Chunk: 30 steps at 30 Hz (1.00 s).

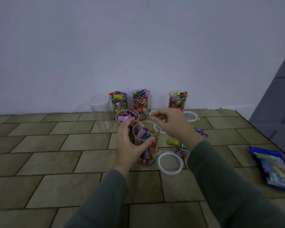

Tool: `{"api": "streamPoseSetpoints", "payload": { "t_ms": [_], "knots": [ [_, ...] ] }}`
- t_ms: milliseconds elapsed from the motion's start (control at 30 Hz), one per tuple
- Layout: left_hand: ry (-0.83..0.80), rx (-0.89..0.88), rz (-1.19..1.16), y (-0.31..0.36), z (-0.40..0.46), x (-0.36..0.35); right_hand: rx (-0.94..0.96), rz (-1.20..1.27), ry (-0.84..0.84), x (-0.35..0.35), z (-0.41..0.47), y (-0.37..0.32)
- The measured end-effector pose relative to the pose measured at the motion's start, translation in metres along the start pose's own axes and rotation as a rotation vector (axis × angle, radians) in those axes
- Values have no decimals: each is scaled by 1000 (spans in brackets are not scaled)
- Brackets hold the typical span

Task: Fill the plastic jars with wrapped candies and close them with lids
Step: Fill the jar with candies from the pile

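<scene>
Clear plastic jar (146, 143) sits on the tiled floor, mostly filled; our left hand (130, 143) wraps its side. Right hand (169, 124) hovers over the rim, fingertips pinched; we can't tell if a candy is in them. Risk: loose candies (173, 142) are few, and overfilling would stop the lid (170, 162) beside it from seating. The second lid (190, 116) is half hidden; the candy bag (273, 168) is cut off by the frame edge.
</scene>
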<state>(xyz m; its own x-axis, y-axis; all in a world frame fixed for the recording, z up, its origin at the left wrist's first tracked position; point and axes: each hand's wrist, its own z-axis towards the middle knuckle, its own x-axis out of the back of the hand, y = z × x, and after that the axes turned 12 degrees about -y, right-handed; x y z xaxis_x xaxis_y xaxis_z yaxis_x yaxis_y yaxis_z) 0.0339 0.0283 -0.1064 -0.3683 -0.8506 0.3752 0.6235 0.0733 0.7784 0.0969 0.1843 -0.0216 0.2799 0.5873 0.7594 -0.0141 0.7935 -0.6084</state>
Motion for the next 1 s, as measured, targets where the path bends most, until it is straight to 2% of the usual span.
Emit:
{"api": "streamPoseSetpoints", "payload": {
  "t_ms": [67, 133, 200, 267, 333, 400, 500, 600, 700, 900, 1000],
  "knots": [
    [81, -127, 115, 12, 5, -2, -50, 48, 96, 0, -8, 18],
    [84, -243, 164, 28, 10, -12, -120, 88, 133, -1, -16, 40],
    [-24, -329, 169, 44, 12, -28, -191, 114, 161, 0, -25, 62],
    [-215, -362, 166, 56, 11, -48, -291, 133, 201, 1, -35, 88],
    [-416, -263, 175, 60, 6, -72, -425, 155, 230, 3, -47, 115],
    [-557, -86, 207, 53, 1, -98, -525, 191, 229, 3, -59, 136],
    [-636, 130, 376, 35, 1, -127, -570, 170, 223, 4, -76, 157],
    [-670, 236, 553, 25, 7, -145, -574, 61, 188, 6, -83, 172],
    [-774, 373, 646, 20, 19, -161, -613, -28, 107, 5, -82, 184],
    [-1009, 523, 881, 17, 43, -196, -542, -230, -113, -1, -69, 209],
    [-1043, 578, 881, 11, 50, -208, -514, -330, -245, -2, -58, 220]
  ]
}}
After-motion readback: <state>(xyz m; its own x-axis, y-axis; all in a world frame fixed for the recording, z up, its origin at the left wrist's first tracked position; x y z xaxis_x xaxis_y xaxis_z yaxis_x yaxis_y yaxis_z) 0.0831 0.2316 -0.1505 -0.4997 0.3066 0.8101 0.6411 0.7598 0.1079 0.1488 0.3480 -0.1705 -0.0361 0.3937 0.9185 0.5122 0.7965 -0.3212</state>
